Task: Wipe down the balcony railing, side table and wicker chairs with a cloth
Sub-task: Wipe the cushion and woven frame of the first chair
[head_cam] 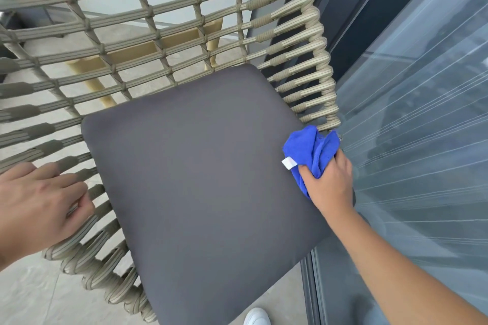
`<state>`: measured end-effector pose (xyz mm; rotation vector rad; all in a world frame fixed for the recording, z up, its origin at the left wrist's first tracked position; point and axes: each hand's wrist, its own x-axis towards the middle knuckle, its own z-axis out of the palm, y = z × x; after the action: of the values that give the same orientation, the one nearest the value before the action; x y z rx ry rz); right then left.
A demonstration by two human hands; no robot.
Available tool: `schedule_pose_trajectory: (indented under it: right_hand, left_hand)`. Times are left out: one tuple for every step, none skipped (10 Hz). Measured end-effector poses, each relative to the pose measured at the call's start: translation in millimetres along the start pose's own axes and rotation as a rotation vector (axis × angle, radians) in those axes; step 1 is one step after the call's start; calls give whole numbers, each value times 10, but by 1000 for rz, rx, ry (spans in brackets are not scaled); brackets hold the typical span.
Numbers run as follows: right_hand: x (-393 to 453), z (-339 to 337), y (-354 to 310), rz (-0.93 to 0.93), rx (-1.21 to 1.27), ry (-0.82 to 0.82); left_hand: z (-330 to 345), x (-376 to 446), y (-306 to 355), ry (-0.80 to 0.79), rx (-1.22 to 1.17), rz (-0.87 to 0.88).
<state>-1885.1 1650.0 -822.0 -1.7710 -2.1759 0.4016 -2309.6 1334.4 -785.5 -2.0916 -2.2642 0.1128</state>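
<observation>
A crumpled blue cloth (311, 153) with a white tag is grasped by the right hand (328, 182) at three o'clock. The wicker chair (301, 42) arm is touched by the left hand (37, 206) with relaxed fingers at nine o'clock.

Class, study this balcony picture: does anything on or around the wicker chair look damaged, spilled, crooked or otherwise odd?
Nothing stands out. The grey cushion lies flat in the wicker chair, its weave unbroken where visible. The right hand grips a bunched blue cloth at the chair's right rim; the left hand rests on the left rim.
</observation>
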Motion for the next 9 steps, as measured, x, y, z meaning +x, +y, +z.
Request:
schedule_pose_trajectory:
  right_hand:
    - [-121, 156, -220, 25, 2, 37]
    - [-294, 273, -413, 33, 13, 28]
    - [-552, 386, -621, -21, 20, 24]
    - [-833, 483, -876, -101, 34, 5]
    - [-1097, 571, -1119, -181, 38, -49]
    - [-1308, 672, -1354, -282, 41, -116]
    - [-1523, 720, -1560, -361, 88, -185]
    - [-1670, 717, -1694, -476, 79, -288]
    - [-1638, 681, -1743, -591, 108, -328]
  left_hand:
    - [-466, 287, 197, -182, -3, -161]
    - [-189, 209, 87, -170, 38, -169]
    - [116, 194, 8, -23, -11, -124]
    - [163, 190, 2, 27, -20, -119]
    - [57, 201, 105, 86, 4, -111]
    - [20, 218, 130, 101, 9, -114]
    - [49, 218, 115, 111, 8, -82]
    - [84, 202, 104, 105, 1, -84]
    - [112, 200, 108, 124, -15, -84]
